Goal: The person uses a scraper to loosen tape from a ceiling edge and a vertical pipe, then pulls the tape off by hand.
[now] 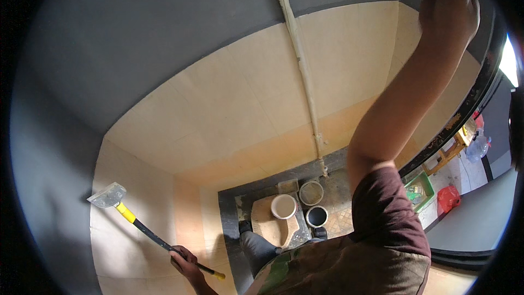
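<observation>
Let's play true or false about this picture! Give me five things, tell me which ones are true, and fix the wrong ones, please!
1. The left hand is holding a long-handled scraper. True.

2. The right hand is resting on the floor. False: the right hand is raised near the top of the picture.

3. The pipe on the wall is bright blue. False: the pipe is a pale cream colour.

4. A red plastic bag lies beside a green crate. True.

5. The upper wall is pink with stripes. False: the upper wall is plain dark grey.
</observation>
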